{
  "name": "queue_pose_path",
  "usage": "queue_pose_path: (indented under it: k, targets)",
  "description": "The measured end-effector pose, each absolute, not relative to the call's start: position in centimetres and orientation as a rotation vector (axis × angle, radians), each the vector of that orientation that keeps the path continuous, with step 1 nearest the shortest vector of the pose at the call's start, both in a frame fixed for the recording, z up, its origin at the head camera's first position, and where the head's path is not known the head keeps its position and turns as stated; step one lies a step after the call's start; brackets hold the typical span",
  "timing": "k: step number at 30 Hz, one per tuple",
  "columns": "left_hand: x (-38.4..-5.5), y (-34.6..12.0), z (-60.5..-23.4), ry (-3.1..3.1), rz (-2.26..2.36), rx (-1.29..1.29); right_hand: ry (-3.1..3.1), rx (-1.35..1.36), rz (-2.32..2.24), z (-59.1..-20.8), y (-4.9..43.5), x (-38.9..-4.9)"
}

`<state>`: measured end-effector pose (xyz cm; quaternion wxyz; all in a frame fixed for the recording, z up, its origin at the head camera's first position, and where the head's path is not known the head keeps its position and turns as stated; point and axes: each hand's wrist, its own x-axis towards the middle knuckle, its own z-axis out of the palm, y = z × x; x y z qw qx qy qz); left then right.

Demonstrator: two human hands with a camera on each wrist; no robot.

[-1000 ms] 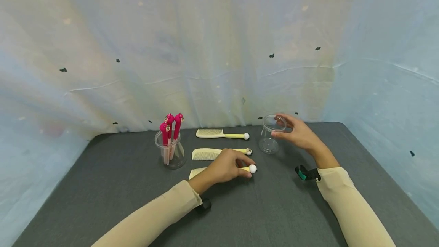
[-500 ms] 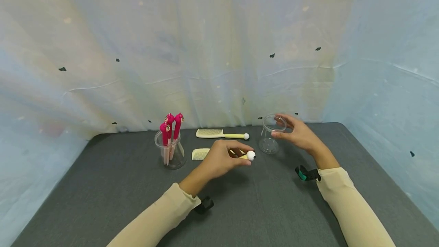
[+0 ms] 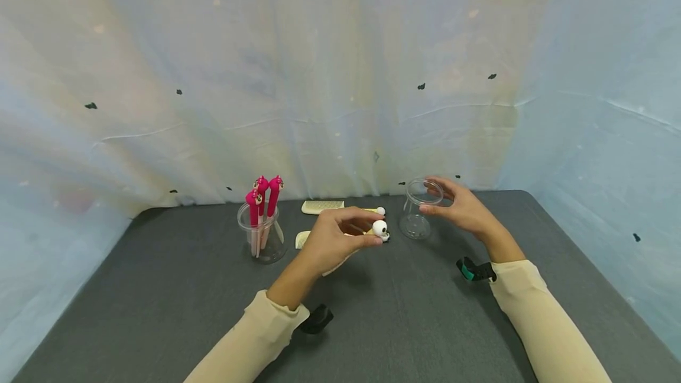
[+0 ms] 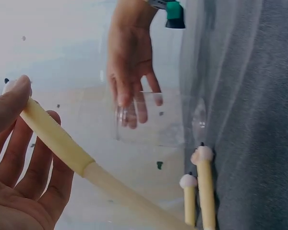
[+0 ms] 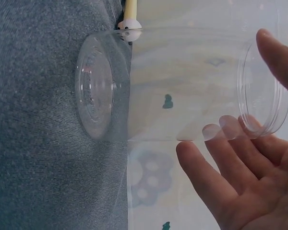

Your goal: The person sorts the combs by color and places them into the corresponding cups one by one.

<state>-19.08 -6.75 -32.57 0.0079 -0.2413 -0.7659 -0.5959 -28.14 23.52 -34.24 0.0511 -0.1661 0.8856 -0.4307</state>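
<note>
My left hand (image 3: 332,241) pinches a cream comb (image 4: 62,139) by its yellow handle, close to the white animal-head ball on the end. The comb is tilted above the table, its toothed part mostly hidden behind the hand in the head view. Two similar combs lie on the table: the back comb (image 3: 322,206) and a nearer comb (image 3: 301,239), partly covered by my left hand. At the right, my right hand (image 3: 461,211) holds an upright clear plastic jar (image 3: 415,226) near its rim, thumb on one side and fingers on the other.
Left of the combs stands another clear jar (image 3: 272,251), holding several pink-topped sticks (image 3: 274,194) with small figure heads. The dark grey table (image 3: 159,294) meets a pale patterned curtain (image 3: 340,75) behind and at the sides.
My left hand has lifted the nearest comb off the table, moved it away from me and tilted it so the white ball points up. The right hand and jar have stayed put.
</note>
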Motion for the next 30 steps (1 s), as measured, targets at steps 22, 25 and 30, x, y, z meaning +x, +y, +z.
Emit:
queue_pose_path:
  k: [22,25,30]
  targets:
    - [-20.0,-6.7,-30.8,-2.295,-1.875,-0.721,2.675,-0.566,-1.308,-34.2,23.5,-27.3]
    - [-20.1,-7.5,-30.7,-2.326,-1.827,-0.694,2.674,-0.583,-1.299,-34.3,23.3,-27.4]
    - [-20.3,-8.5,-30.3,-2.413,-1.808,-0.686,2.669,-0.594,-1.301,-34.5,23.1,-27.6]
